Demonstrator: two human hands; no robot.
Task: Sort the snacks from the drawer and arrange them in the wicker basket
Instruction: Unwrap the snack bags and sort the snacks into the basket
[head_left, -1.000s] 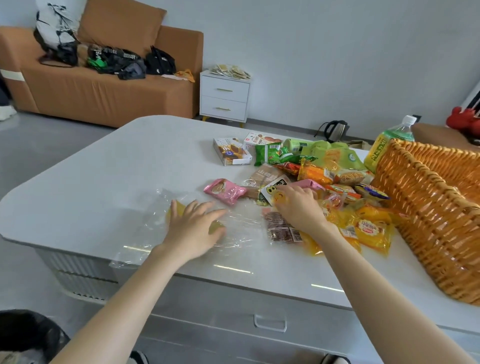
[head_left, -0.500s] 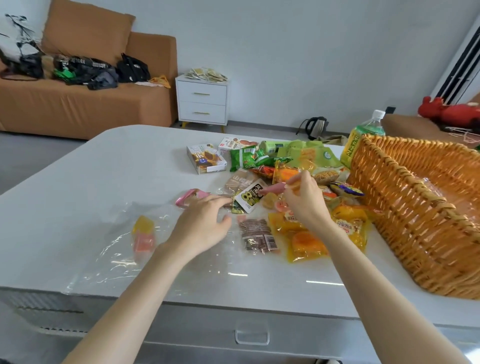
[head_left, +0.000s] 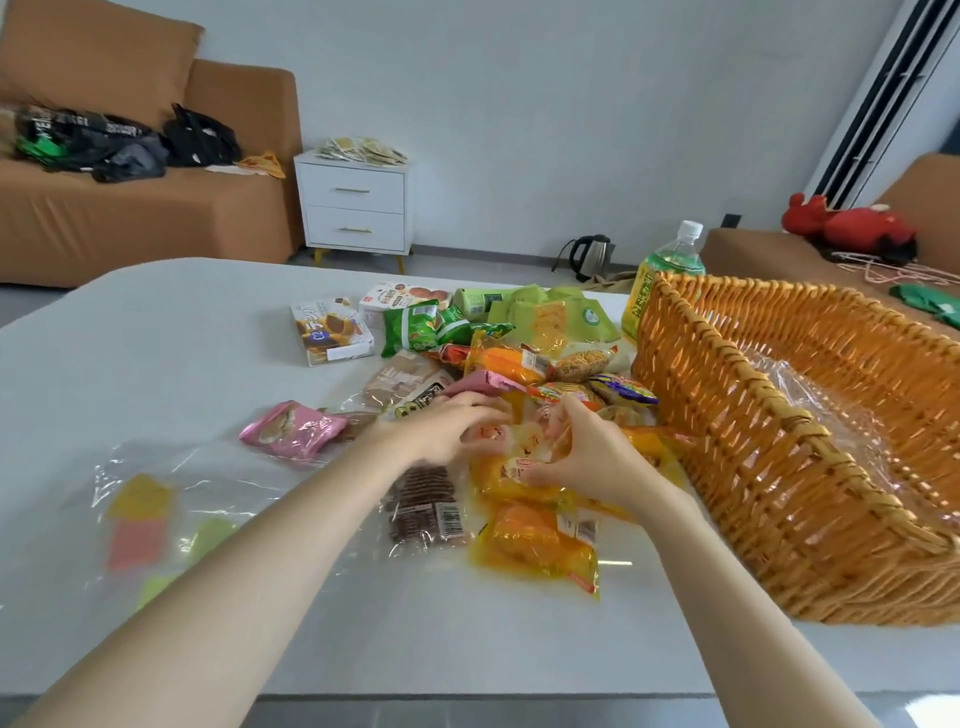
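Note:
A heap of snack packets lies on the white table (head_left: 171, 338) left of the big wicker basket (head_left: 769, 441), which is lined with clear plastic. My right hand (head_left: 587, 457) curls round a cluster of small pale jelly cups (head_left: 524, 441) in the middle of the heap. My left hand (head_left: 441, 426), blurred by motion, cups the same cluster from the other side. Around them lie a pink packet (head_left: 293, 428), a brown biscuit pack (head_left: 423, 506), orange-yellow packets (head_left: 535, 545), green bags (head_left: 410, 327) and a biscuit box (head_left: 332, 330).
A clear plastic bag (head_left: 140, 514) holding coloured pieces lies flat at the table's left. A green tea bottle (head_left: 665, 270) stands behind the basket's far corner. Beyond the table are an orange sofa (head_left: 130, 223), a white nightstand (head_left: 356, 208) and a kettle (head_left: 589, 257) on the floor.
My left hand left the clear plastic bag and moved right into the snack heap. My right hand came back toward me, and both hands now close on the jelly cups. The view shifted right.

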